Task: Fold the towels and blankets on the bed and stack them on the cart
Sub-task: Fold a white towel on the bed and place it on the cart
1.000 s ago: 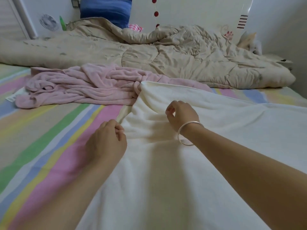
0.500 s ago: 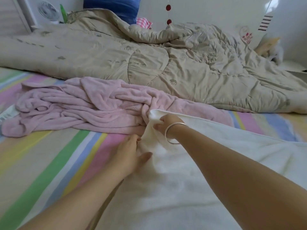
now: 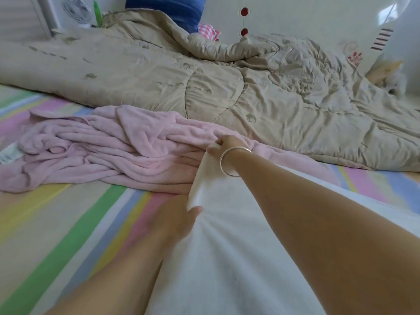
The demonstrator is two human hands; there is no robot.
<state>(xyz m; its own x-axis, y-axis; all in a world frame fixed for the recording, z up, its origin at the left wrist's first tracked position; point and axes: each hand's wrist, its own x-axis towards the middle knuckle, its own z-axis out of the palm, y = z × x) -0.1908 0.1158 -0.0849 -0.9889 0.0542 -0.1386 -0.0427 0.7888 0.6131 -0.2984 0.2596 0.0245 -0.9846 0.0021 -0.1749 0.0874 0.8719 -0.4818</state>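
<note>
A striped bed sheet (image 3: 68,223) is seen under everything. A big beige quilt (image 3: 227,87) is bunched up behind the pink blanket (image 3: 102,155), which is left crumpled and unfolded. A white blanket (image 3: 227,258) is spread in front of the pink blanket and partly over it. Its corner is pinched tight by the right hand (image 3: 227,144), on top of the pink blanket. Its edge is gripped by the left hand (image 3: 177,219) just in front of the pink blanket, with the thumb on top and the fingers hidden. A silver bangle (image 3: 221,163) is worn on the right wrist.
</note>
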